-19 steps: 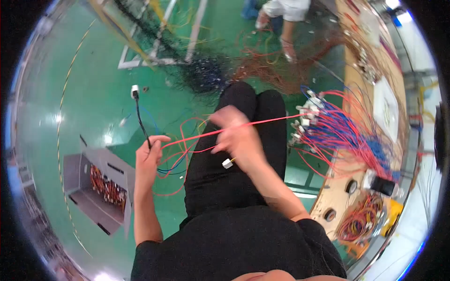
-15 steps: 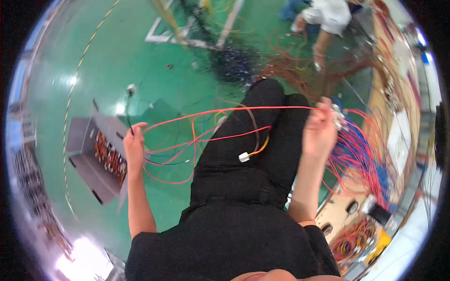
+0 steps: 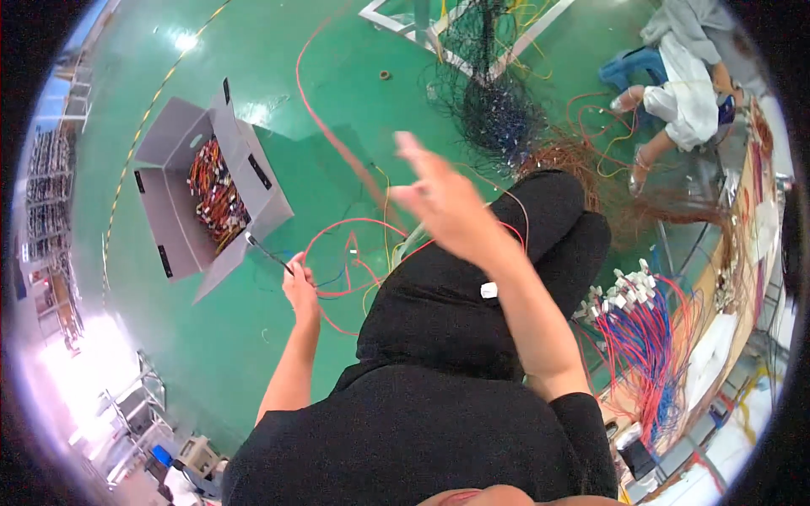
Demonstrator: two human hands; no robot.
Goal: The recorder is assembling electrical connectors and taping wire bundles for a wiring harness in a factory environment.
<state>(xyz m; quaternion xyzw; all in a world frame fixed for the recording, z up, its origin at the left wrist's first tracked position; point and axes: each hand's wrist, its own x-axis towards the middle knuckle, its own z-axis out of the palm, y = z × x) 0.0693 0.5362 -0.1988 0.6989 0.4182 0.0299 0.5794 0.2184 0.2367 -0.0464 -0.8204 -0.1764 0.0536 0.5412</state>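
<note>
My left hand is closed around a wire harness, with a black cable ending in a small connector sticking out above the fingers. Looped red wires and thinner blue and yellow ones trail from that hand toward my lap. My right hand is raised over my thighs, fingers apart, with nothing visibly gripped. Just left of its fingers, a long red wire streaks up across the floor, blurred by motion. A white connector lies on my black trousers beside my right forearm.
An open grey box full of wire harnesses stands on the green floor at left. At right, white-tipped red and blue wires lie on a wooden bench. Dark wires hang from a white frame ahead. A person works at far right.
My right hand has swung left from the bench side, and the red wire stretched between my hands now whips forward over the floor. The view has shifted; my left hand still holds the harness.
</note>
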